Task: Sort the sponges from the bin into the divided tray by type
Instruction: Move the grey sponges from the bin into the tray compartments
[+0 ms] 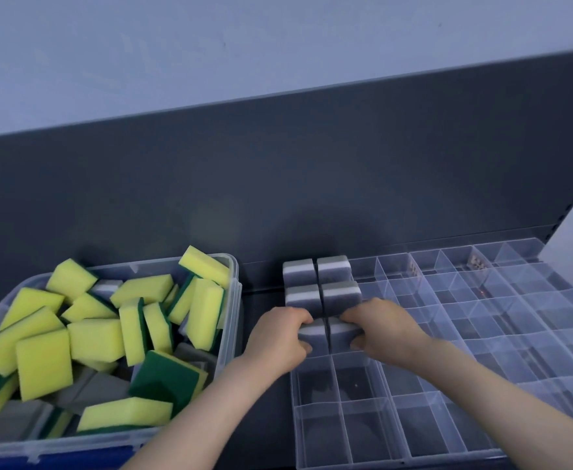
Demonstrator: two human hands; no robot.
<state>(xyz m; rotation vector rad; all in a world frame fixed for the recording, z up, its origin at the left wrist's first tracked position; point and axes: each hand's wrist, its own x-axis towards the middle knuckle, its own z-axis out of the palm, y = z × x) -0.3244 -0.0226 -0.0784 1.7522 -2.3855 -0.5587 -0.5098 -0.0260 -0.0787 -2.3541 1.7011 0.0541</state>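
A clear plastic bin (234,300) at the left holds several yellow-and-green sponges (95,337) and some grey ones (105,388) underneath. At the right lies the clear divided tray (424,432). Its two leftmost columns hold grey-and-white sponges (332,273) in the far compartments. My left hand (278,337) grips a grey sponge (312,334) in the third compartment of the first column. My right hand (383,330) grips another grey sponge (341,335) in the compartment beside it. Both sponges sit partly inside their compartments.
A dark grey back panel (278,184) rises just behind the bin and the tray. The tray's other compartments (515,317) to the right and near me hold no sponges. A dark gap of shelf (264,401) separates bin and tray.
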